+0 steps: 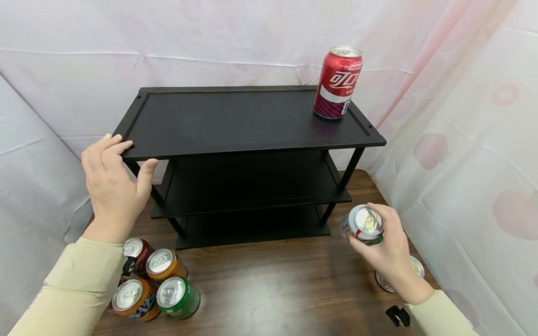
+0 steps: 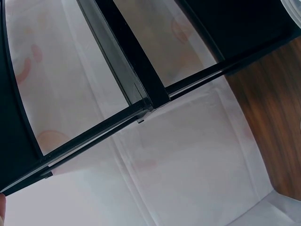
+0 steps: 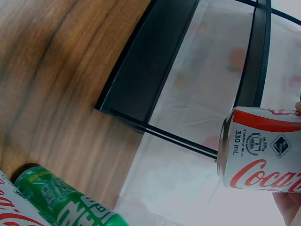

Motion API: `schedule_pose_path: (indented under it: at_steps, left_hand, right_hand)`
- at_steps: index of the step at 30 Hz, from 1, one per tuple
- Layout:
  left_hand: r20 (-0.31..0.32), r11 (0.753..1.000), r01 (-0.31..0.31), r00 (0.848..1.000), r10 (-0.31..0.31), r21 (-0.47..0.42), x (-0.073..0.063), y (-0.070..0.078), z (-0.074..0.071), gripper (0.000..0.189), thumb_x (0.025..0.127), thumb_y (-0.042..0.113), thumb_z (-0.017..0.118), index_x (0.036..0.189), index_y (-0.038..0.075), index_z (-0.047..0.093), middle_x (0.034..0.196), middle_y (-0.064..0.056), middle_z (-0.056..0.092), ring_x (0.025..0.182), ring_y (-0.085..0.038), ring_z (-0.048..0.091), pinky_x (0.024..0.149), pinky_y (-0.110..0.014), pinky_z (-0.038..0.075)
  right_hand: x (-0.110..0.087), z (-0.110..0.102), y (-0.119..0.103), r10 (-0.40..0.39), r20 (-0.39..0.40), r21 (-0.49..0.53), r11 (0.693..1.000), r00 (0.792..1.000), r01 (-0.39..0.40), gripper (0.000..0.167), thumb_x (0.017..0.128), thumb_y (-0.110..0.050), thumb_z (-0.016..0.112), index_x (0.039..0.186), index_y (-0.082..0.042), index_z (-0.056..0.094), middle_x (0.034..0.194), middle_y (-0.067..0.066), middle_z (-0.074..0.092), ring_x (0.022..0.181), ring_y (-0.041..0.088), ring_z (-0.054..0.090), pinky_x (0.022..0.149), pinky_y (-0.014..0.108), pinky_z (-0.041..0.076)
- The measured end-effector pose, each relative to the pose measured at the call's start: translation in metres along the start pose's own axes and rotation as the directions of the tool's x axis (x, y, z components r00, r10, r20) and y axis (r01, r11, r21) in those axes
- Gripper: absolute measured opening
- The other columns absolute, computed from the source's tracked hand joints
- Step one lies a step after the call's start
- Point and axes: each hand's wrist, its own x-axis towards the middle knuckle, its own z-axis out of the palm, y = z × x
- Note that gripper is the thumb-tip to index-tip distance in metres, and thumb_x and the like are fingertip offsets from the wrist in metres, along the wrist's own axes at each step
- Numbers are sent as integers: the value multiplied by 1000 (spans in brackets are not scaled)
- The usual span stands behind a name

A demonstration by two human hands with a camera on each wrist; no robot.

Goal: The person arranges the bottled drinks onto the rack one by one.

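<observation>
A black three-tier shelf [image 1: 235, 121] stands on the wooden table. My left hand [image 1: 113, 179] grips the front left corner of its top tier, fingers over the board and thumb at the front edge. In my right hand [image 1: 388, 242] is a white and red Coca-Cola can [image 3: 263, 150], held in the air to the right of the shelf. The right wrist view shows the can tilted sideways, thumb and fingers partly hidden behind it. A red and purple can [image 1: 338, 84] stands upright at the right end of the top tier.
At the front left are a green can [image 1: 180, 298], orange cans [image 1: 145, 298] and a dark red can [image 1: 143, 254], partly behind my left sleeve. Another green can [image 3: 66, 197] and a white Coca-Cola can [image 3: 16, 207] stand at the right. Pale curtains [image 1: 462, 154] enclose the table.
</observation>
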Motion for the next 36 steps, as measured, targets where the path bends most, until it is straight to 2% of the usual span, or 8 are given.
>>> schedule_pose_path:
  at_steps: [5, 9, 12, 16, 20, 24, 33, 36]
  left_hand:
    - [2, 1000, 3, 1000, -3, -2, 1, 3, 0, 77, 94, 65, 49, 112, -10, 52, 122, -32, 50, 124, -47, 45, 113, -53, 32]
    - [2, 1000, 1, 1000, -1, 0, -1, -3, 1, 77, 93, 66, 50, 113, -9, 53, 123, -31, 51, 125, -45, 45, 113, -52, 33]
    - [8, 1000, -4, 1000, 4, 6, -2, -9, 1, 77, 92, 66, 51, 114, -8, 54, 124, -31, 51, 127, -44, 45, 113, -52, 32]
    - [13, 1000, -10, 1000, 10, 9, -3, -14, 1, 76, 92, 65, 52, 115, -7, 54, 125, -30, 52, 128, -42, 45, 113, -51, 32]
    - [14, 1000, -11, 1000, 11, 9, -4, -14, 2, 76, 92, 65, 52, 115, -7, 54, 126, -29, 52, 128, -42, 45, 113, -51, 32]
    - [0, 1000, -10, 1000, 10, 2, -4, -13, 3, 76, 92, 66, 52, 114, -7, 55, 125, -29, 52, 127, -42, 46, 113, -51, 33]
    - [-7, 1000, -11, 1000, 11, -2, -4, -11, 4, 77, 92, 67, 51, 114, -7, 55, 124, -29, 52, 126, -42, 46, 113, -51, 32]
    - [-2, 1000, -11, 1000, 11, 0, -4, -12, 4, 77, 92, 66, 51, 114, -7, 55, 125, -29, 52, 127, -42, 45, 113, -52, 32]
  right_hand:
    - [5, 0, 1, -31, -24, 34, 999, 999, 31, 70, 78, -38, 68, 127, 9, 50, 117, 26, 58, 117, -5, 47, 97, 6, 36]
    - [12, 0, 0, -51, -39, 47, 997, 998, 53, 69, 76, -35, 69, 125, 10, 51, 117, 25, 59, 116, -3, 49, 95, 9, 37]
    - [18, 0, -2, -66, -43, 44, 997, 997, 68, 68, 76, -36, 69, 124, 9, 52, 116, 23, 60, 112, -2, 49, 87, 10, 38]
    - [27, 1, -6, -94, -56, 66, 993, 994, 98, 68, 76, -37, 69, 122, 11, 52, 114, 25, 61, 110, 1, 50, 87, 10, 38]
    - [35, 2, -9, -125, -81, 91, 987, 989, 133, 68, 77, -37, 70, 119, 13, 52, 110, 28, 60, 110, 3, 51, 92, 11, 38]
    - [42, 2, -13, -149, -109, 86, 984, 983, 159, 67, 77, -38, 69, 118, 13, 52, 109, 28, 60, 107, 5, 52, 87, 10, 38]
    - [58, 2, -19, -193, -161, 68, 976, 968, 206, 67, 76, -38, 70, 118, 10, 53, 108, 27, 63, 99, 17, 57, 87, 11, 41]
    - [62, 1, -21, -200, -165, 69, 974, 966, 214, 66, 75, -38, 70, 118, 10, 53, 108, 27, 63, 97, 15, 58, 84, 10, 40]
